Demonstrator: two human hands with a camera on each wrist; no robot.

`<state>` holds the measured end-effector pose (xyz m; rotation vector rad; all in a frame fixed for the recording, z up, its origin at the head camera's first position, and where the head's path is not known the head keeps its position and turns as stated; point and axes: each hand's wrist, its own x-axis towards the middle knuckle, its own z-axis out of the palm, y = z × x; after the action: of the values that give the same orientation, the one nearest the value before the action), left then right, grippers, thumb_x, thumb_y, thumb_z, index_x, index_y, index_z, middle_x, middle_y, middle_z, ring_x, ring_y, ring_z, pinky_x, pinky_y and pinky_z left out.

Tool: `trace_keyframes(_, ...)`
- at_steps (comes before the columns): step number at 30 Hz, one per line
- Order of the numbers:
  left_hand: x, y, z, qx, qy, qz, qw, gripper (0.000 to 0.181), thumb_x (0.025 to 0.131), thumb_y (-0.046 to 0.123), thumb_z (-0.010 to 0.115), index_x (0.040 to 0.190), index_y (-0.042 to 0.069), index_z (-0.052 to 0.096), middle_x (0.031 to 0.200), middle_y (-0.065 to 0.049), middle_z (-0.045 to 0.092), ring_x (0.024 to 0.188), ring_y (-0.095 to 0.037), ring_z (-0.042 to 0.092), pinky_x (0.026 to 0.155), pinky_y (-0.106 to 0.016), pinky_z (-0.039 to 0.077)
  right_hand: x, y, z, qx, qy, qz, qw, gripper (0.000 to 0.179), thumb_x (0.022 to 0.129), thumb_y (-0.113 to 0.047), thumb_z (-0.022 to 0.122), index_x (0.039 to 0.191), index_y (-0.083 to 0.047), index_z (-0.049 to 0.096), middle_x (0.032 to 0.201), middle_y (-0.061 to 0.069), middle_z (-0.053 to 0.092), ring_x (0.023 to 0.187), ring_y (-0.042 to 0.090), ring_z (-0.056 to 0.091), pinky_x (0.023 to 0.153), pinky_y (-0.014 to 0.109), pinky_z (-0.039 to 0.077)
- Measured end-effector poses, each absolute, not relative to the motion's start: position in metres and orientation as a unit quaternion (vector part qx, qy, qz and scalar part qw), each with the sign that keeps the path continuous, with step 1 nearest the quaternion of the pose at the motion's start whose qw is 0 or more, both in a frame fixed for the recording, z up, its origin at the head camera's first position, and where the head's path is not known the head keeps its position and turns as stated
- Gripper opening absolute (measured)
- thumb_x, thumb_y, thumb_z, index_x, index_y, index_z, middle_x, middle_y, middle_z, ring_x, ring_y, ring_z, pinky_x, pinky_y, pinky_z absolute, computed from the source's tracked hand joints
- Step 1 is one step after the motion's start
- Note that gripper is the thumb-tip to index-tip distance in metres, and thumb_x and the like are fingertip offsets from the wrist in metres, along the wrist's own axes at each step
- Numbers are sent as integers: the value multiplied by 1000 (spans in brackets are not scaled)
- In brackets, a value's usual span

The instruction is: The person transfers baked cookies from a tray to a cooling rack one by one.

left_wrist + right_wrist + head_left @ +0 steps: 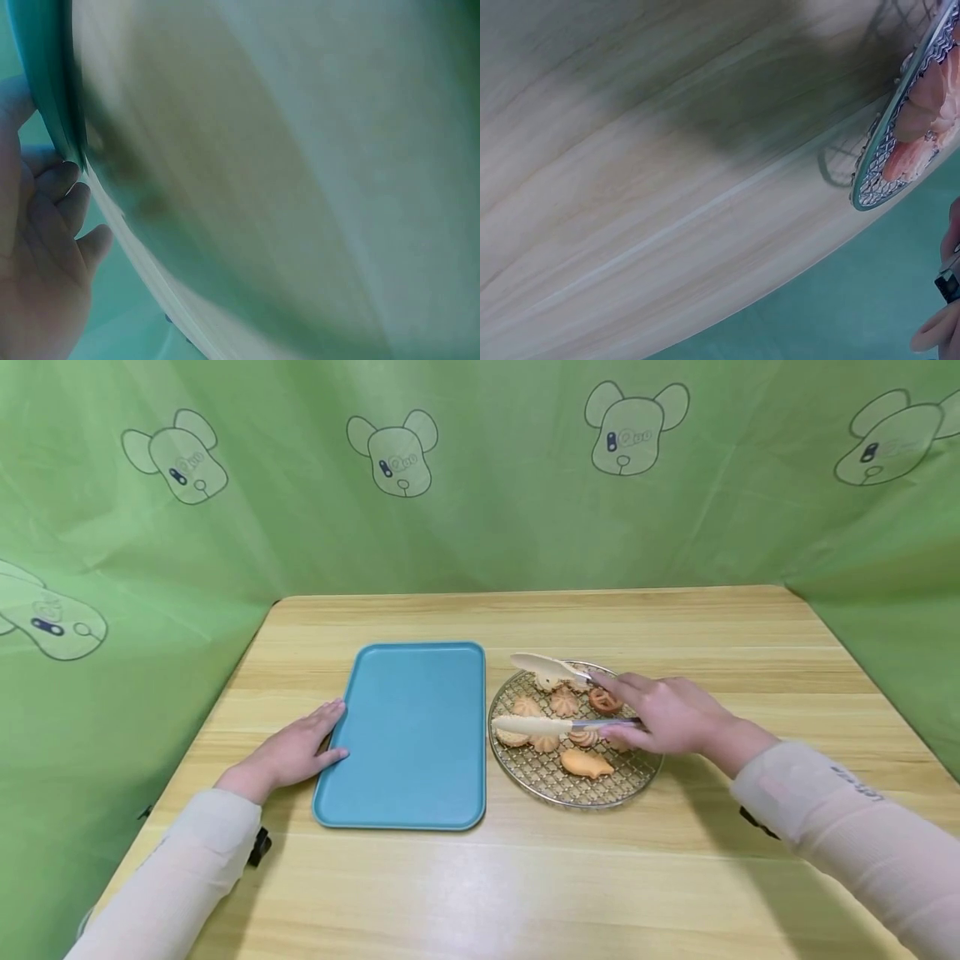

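Observation:
A pair of tongs (531, 725) with cream tips and metal arms is gripped by my right hand (678, 714). Its two arms are spread apart over a round wire rack (577, 789). On that rack lie several cookies: a smooth fish-shaped one (587, 763), a flower-shaped one (564, 702) and a brown ring-like one (604, 700) among them. My left hand (296, 747) rests its fingers on the left edge of a blue rectangular tray (412, 735). In the left wrist view, the left hand's fingers (56, 184) are at the tray's rim (52, 75).
The tray and rack stand side by side on a wooden table (465, 893). Green cloth (495, 527) with mouse-head drawings hangs behind the table and along both sides. In the right wrist view, the rack's rim (889, 124) casts a shadow on the wood.

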<state>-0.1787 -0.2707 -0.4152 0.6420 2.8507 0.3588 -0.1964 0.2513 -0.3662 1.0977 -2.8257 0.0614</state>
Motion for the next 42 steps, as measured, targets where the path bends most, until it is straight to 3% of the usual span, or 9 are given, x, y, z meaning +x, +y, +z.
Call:
trace_keyframes(7, -178, -270, -414, 217, 963, 123, 100, 74, 97, 33, 55, 149, -6, 19, 154, -22, 17, 140, -38, 18, 112, -52, 19, -196, 247, -365, 318, -947, 29, 37, 82, 90, -58, 53, 149, -6, 28, 128, 28, 52, 50, 13, 52, 43, 23, 40)
trace_keyframes(20, -179, -270, -414, 216, 964, 121, 99, 74, 97, 34, 55, 149, -5, 18, 154, -22, 17, 140, -39, 17, 112, -52, 19, -197, 246, -366, 254, -965, 49, 38, 89, 89, -62, 51, 151, -6, 23, 132, 30, 47, 78, 36, 63, 46, 31, 48)
trace_keyframes(26, -178, -271, -413, 216, 963, 125, 99, 74, 97, 34, 55, 149, -5, 18, 155, -21, 17, 140, -38, 17, 112, -52, 19, -195, 245, -367, 213, -975, 60, 24, 91, 88, -66, 48, 153, -9, 19, 135, 30, 43, 65, 32, 61, 38, 26, 41)
trace_keyframes(29, -178, -271, -413, 217, 963, 124, 98, 74, 98, 35, 54, 149, -5, 18, 155, -21, 17, 140, -38, 17, 112, -52, 19, -195, 245, -367, 192, -979, 71, 18, 93, 89, -66, 48, 153, -9, 14, 136, 31, 42, 69, 37, 61, 43, 34, 47)
trace_keyframes(34, -179, -271, -414, 220, 963, 124, 97, 75, 97, 36, 54, 149, -4, 19, 155, -21, 18, 140, -38, 17, 112, -51, 19, -194, 247, -366, 145, -985, 92, 11, 95, 89, -66, 47, 154, -9, 6, 135, 36, 39, 89, 51, 58, 60, 52, 53)
trace_keyframes(42, -179, -272, -415, 219, 963, 122, 97, 75, 97, 37, 55, 150, -4, 19, 155, -21, 18, 140, -37, 18, 112, -51, 20, -193, 254, -370, 99, -989, 113, 10, 96, 89, -69, 42, 154, -10, 3, 136, 38, 36, 104, 57, 50, 67, 58, 52)
